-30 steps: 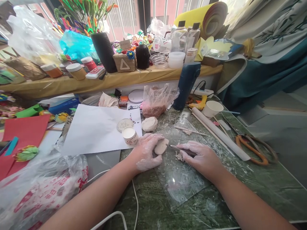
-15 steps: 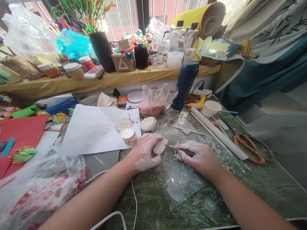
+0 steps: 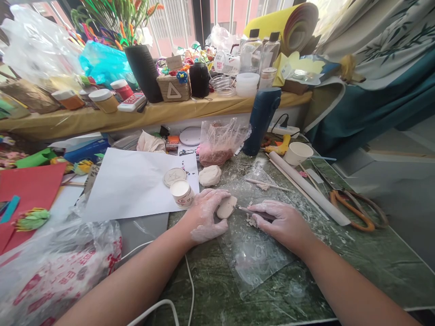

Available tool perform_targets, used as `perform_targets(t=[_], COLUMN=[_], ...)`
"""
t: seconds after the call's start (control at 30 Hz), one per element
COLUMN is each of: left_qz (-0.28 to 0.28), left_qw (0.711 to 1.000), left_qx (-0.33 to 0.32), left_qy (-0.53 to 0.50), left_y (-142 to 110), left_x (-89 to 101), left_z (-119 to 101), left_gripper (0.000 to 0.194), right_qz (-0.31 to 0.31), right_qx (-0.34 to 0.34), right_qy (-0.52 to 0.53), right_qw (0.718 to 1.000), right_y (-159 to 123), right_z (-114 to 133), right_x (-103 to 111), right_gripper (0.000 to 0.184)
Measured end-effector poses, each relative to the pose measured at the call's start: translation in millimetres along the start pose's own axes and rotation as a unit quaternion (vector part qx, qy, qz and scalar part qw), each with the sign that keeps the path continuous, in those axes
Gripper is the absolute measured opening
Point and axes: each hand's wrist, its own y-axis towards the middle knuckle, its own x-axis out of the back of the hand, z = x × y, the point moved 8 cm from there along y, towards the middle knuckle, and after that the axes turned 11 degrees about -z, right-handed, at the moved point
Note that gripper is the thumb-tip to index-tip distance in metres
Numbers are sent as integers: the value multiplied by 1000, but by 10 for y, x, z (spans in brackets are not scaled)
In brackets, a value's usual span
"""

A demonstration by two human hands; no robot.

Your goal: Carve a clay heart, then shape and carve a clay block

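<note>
A pale, flat piece of clay (image 3: 227, 207) lies on a clear plastic sheet (image 3: 256, 260). My left hand (image 3: 209, 215), dusted white, curls its thumb and fingers around the clay's left side and steadies it. In my right hand (image 3: 278, 222) is a slim clay tool (image 3: 245, 209), gripped between thumb and fingers, its thin metal tip at the clay's right edge. Small clay scraps (image 3: 250, 220) sit under that hand. Beyond the left hand rests a rounded lump of white clay (image 3: 210, 175). A thin stick (image 3: 267, 184) lies across the sheet's far part.
An open white jar (image 3: 181, 194) stands left on white paper (image 3: 136, 181). Behind are a bag of reddish clay (image 3: 217, 154) and a dark blue bottle (image 3: 261, 122). To the right lie a white roller (image 3: 309, 188), scissors (image 3: 351, 213) and a paper cup (image 3: 299, 154).
</note>
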Motion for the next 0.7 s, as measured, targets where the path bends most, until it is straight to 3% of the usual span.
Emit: perform_targets(t=[0.2, 0.37, 0.57, 0.7], left_qz=[-7, -9, -6, -8], left_qw=[1000, 1000, 1000, 1000], left_qx=[-6, -3, 0, -1], left_qy=[-3, 4, 8, 8], left_y=[5, 4, -3, -4], left_x=[9, 14, 2, 4], left_z=[-14, -20, -3, -4], left_gripper=[63, 63, 64, 64], right_qz=[16, 40, -13, -6], right_qx=[-2, 39, 0, -1], right_qy=[-3, 0, -3, -8], right_qw=[1000, 998, 1000, 1000], right_y=[2, -13, -6, -5], right_z=[2, 77, 12, 3], right_x=[-14, -50, 0, -22], right_gripper=[26, 27, 26, 27])
